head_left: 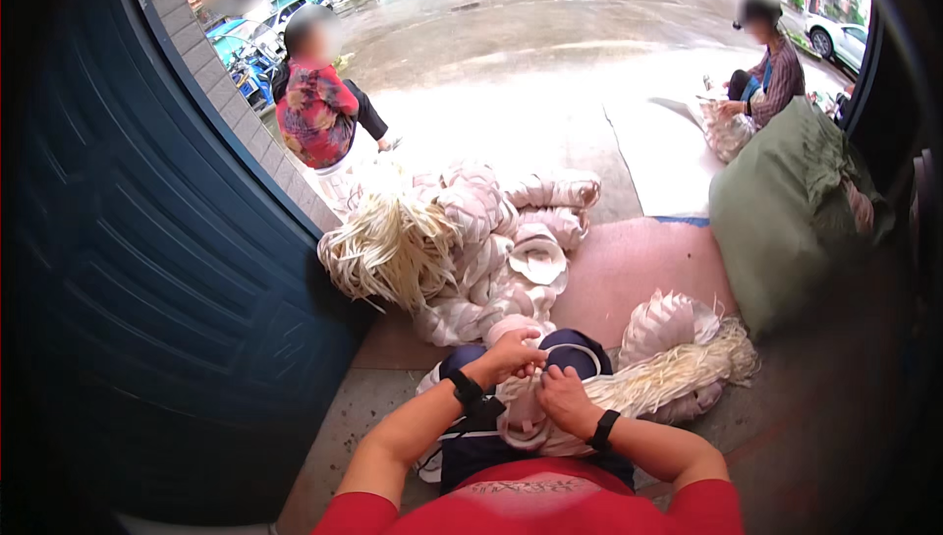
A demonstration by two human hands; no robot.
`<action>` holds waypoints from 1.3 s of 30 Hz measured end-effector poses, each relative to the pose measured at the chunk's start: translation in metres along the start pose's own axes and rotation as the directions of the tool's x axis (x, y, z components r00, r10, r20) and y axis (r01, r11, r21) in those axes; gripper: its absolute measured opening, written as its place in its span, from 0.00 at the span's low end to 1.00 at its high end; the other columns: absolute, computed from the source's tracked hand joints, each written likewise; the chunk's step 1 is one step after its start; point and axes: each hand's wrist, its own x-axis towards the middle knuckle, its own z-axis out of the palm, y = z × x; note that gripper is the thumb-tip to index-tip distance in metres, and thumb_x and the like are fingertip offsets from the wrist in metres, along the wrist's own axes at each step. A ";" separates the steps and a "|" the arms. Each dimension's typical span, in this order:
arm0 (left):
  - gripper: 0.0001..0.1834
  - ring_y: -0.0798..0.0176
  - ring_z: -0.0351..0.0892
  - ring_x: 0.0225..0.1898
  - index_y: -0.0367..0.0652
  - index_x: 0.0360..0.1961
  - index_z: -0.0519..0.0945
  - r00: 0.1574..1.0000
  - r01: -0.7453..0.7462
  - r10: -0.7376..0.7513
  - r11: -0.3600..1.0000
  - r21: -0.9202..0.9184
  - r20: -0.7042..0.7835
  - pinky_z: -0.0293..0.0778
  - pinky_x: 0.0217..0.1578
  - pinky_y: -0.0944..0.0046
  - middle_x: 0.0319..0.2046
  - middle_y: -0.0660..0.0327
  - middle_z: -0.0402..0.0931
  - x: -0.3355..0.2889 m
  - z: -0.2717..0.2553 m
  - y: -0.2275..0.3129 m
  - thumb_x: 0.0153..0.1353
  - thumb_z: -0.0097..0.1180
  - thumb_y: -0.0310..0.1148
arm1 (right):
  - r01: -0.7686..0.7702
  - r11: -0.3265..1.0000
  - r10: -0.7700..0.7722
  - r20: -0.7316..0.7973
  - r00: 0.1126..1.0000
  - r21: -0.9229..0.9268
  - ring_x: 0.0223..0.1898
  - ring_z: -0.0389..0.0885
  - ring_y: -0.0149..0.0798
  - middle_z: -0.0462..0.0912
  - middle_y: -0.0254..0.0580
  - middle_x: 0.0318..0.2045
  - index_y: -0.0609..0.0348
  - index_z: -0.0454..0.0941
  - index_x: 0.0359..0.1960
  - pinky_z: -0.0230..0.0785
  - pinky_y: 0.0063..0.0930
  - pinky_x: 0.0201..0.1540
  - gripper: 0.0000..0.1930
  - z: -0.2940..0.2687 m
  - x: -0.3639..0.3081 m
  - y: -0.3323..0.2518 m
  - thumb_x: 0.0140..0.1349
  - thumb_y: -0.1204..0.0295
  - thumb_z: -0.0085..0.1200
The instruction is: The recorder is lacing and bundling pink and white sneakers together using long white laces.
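Observation:
Above my knees, my left hand (pixel 513 355) is closed in a pinch on one end of a thin white strap (pixel 587 349). The strap arches over my dark-clad right knee in a loop. Just below and to the right, my right hand (pixel 568 399) is closed with its fingertips together near the same strap; what exactly lies in them is too small to make out. A pale pink and white fabric piece (pixel 521 427) rests on my lap beneath my hands. By my right leg lies a long bundle of cream straps (pixel 678 373).
In front is a heap of pinkish-white stacked cup-shaped pieces (pixel 471 201), with loose cream straps (pixel 393 250) on its left. A green sack (pixel 786 211) stands right, a blue door (pixel 187 240) left. Two people sit outside, one in a floral top (pixel 319 117), one handling a similar piece (pixel 727 127).

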 end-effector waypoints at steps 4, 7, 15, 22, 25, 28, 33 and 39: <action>0.34 0.72 0.68 0.13 0.37 0.56 0.56 0.998 0.046 -0.043 0.993 -0.111 0.034 0.60 0.10 0.76 0.19 0.59 0.73 0.008 -0.005 -0.008 0.48 0.58 0.25 | 0.133 0.989 -0.123 -0.136 0.983 0.070 0.36 0.66 0.36 0.70 0.38 0.32 0.54 0.74 0.26 0.55 0.31 0.35 0.07 -0.006 0.002 0.004 0.46 0.70 0.46; 0.32 0.72 0.67 0.12 0.37 0.55 0.58 0.995 0.094 -0.095 0.987 -0.132 -0.001 0.60 0.10 0.76 0.19 0.59 0.73 0.026 -0.004 -0.019 0.49 0.57 0.24 | 0.173 0.911 0.018 -0.454 0.891 0.374 0.40 0.70 0.40 0.73 0.41 0.35 0.56 0.71 0.31 0.60 0.32 0.40 0.08 -0.031 0.009 -0.002 0.46 0.75 0.50; 0.31 0.55 0.74 0.27 0.32 0.44 0.69 0.994 -0.104 0.071 0.808 0.579 0.080 0.68 0.24 0.61 0.31 0.49 0.73 0.051 0.020 -0.041 0.37 0.65 0.33 | 0.392 0.288 0.500 -0.486 0.717 0.874 0.21 0.73 0.32 0.73 0.39 0.20 0.63 0.65 0.34 0.67 0.21 0.25 0.05 -0.167 -0.003 0.001 0.60 0.75 0.42; 0.31 0.53 0.71 0.45 0.35 0.50 0.65 0.955 -0.279 0.235 0.491 0.825 0.183 0.67 0.45 0.61 0.42 0.47 0.71 0.011 0.025 -0.026 0.44 0.59 0.35 | 0.634 0.252 0.672 -0.603 0.429 0.731 0.17 0.69 0.30 0.70 0.39 0.20 0.60 0.63 0.28 0.66 0.22 0.21 0.08 -0.210 -0.007 0.011 0.61 0.69 0.44; 0.23 0.63 0.73 0.33 0.36 0.49 0.65 0.945 -0.257 0.220 0.957 0.134 0.241 0.71 0.35 0.65 0.35 0.57 0.73 -0.009 -0.007 -0.040 0.52 0.52 0.30 | 0.297 0.628 0.592 -0.689 0.418 0.719 0.19 0.65 0.26 0.68 0.34 0.21 0.61 0.66 0.31 0.63 0.20 0.21 0.06 -0.196 -0.008 0.035 0.62 0.71 0.40; 0.15 0.56 0.77 0.27 0.36 0.41 0.72 0.836 -0.337 0.545 0.417 0.844 0.064 0.71 0.26 0.61 0.26 0.50 0.75 -0.020 -0.031 -0.050 0.50 0.48 0.26 | 0.094 0.261 0.698 -0.255 0.670 0.961 0.20 0.66 0.23 0.68 0.31 0.19 0.62 0.68 0.31 0.60 0.14 0.23 0.07 -0.164 -0.010 0.056 0.62 0.71 0.42; 0.16 0.48 0.75 0.33 0.38 0.43 0.70 0.923 -0.191 0.385 0.489 0.851 -0.014 0.70 0.33 0.56 0.32 0.47 0.74 -0.062 -0.041 -0.059 0.50 0.47 0.26 | -0.321 0.140 0.375 0.250 0.893 0.937 0.22 0.64 0.23 0.68 0.31 0.19 0.62 0.71 0.31 0.60 0.16 0.24 0.07 -0.086 0.000 0.038 0.60 0.71 0.44; 0.11 0.46 0.74 0.32 0.41 0.38 0.71 0.847 -0.250 0.517 0.176 0.952 0.127 0.70 0.31 0.54 0.30 0.49 0.73 -0.073 -0.028 -0.066 0.50 0.46 0.27 | -0.517 0.371 0.091 0.523 0.847 0.772 0.22 0.73 0.38 0.74 0.48 0.18 0.66 0.73 0.26 0.64 0.30 0.27 0.12 0.001 -0.006 -0.011 0.53 0.67 0.45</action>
